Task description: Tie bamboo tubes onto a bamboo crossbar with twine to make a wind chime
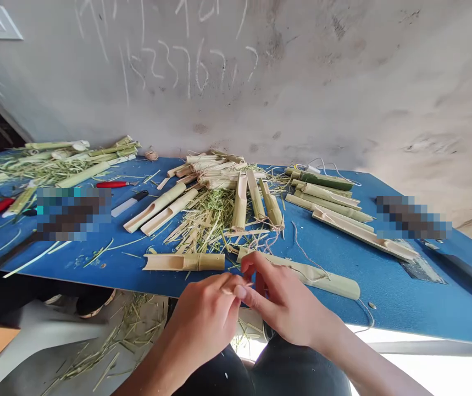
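Bamboo tube [322,280], split open along part of its length and trailing thin string, lies on the blue table [388,302] just beside the right hand [285,297]. That hand and the left hand [200,313] are closed into a pinch, their fingertips [247,270] meeting near the tube's end; anything held there is too small to tell. Farther on lie a cut bamboo piece [184,262], a heap of green shavings [203,225], more split bamboo pieces [326,195], a red-handled knife [112,185], and a chalk-marked wall [190,71].
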The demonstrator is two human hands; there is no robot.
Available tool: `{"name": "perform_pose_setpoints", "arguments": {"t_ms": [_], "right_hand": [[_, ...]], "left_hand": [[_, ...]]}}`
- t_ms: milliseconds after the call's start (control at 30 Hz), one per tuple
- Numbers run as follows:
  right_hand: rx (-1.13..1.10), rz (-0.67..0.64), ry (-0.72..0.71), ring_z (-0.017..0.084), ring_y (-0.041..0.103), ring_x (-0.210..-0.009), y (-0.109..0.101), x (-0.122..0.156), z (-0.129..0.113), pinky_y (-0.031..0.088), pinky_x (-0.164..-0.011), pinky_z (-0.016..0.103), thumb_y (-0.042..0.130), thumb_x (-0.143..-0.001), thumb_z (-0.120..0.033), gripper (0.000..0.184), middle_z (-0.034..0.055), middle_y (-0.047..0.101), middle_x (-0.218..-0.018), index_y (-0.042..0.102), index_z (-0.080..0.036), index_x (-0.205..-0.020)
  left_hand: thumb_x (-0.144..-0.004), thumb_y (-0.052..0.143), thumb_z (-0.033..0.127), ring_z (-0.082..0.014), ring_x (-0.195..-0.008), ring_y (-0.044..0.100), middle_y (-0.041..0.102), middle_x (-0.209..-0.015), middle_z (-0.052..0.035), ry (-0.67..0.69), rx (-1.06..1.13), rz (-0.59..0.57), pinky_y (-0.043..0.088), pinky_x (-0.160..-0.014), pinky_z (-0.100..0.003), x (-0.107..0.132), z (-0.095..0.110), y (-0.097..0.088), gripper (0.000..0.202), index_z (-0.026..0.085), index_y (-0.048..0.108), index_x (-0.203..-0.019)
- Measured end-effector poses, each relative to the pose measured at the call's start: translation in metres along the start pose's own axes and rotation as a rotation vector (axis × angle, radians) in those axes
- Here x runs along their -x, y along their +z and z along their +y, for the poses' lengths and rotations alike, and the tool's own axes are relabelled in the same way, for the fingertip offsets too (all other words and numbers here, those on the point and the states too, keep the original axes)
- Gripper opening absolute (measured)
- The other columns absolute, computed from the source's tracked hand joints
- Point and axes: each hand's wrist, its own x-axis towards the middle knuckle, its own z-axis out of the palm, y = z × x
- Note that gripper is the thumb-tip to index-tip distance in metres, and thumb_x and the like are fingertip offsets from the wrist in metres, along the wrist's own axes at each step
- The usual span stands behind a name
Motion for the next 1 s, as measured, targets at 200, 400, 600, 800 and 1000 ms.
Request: {"name": "perform_pose_setpoints", "arguments": {"t_ms": [200,400,600,800,1000], "right_hand": [[-0.165,0.266,-0.093,0.015,0.056,-0.074,0.021,-0.005,0.010,0.044,-0.069,0.029,0.036,-0.115,-0.047,0.032,0.0021,0.062,-0.091,0.055,-0.023,-0.105],[-0.537,0.232,0.083,0.013,0.050,-0.058,0.017,-0.010,0.011,0.043,-0.058,0.028,0.042,-0.110,-0.055,0.041,-0.0027,0.054,-0.068,0.056,-0.022,-0.089],[-0.391,0.218,0.182,0.012,0.052,-0.055,0.016,-0.021,0.012,0.041,-0.054,0.027,0.057,-0.098,-0.073,0.055,-0.0035,0.053,-0.063,0.048,-0.023,-0.076],[-0.274,0.211,0.119,0.014,0.049,-0.070,0.023,-0.028,0.010,0.044,-0.067,0.028,0.039,-0.109,-0.068,0.050,-0.0013,0.056,-0.079,0.050,-0.023,-0.091],[0.083,0.031,0.006,0.015,0.044,-0.065,0.025,-0.032,-0.003,0.035,-0.064,0.032,0.028,-0.116,-0.053,0.049,0.0002,0.054,-0.075,0.044,-0.023,-0.080]], "left_hand": [[-0.105,0.048,0.012,-0.0197,-0.064,0.073,0.074,-0.077,-0.0004,-0.021,0.041,0.038,0.047,-0.057,-0.030,-0.013,0.002,-0.003,0.023,0.021,0.061,-0.088],[-0.108,0.047,0.014,-0.0175,-0.067,0.073,0.075,-0.080,0.0016,-0.050,0.110,0.035,0.048,-0.060,-0.029,-0.013,-0.005,-0.006,0.022,0.022,0.063,-0.094],[-0.107,0.047,0.012,-0.0177,-0.073,0.075,0.077,-0.085,0.0011,-0.010,0.118,0.029,0.052,-0.065,-0.029,-0.013,-0.011,-0.002,0.020,0.022,0.063,-0.100],[-0.109,0.044,0.017,-0.0182,-0.063,0.069,0.069,-0.075,0.0000,0.029,-0.006,0.055,0.047,-0.056,-0.031,-0.008,-0.017,-0.005,0.023,0.021,0.059,-0.092],[-0.104,0.043,0.010,-0.0208,-0.061,0.069,0.068,-0.074,0.0005,0.037,-0.095,0.051,0.045,-0.051,-0.035,0.007,-0.017,-0.004,0.020,0.022,0.057,-0.096]]}}
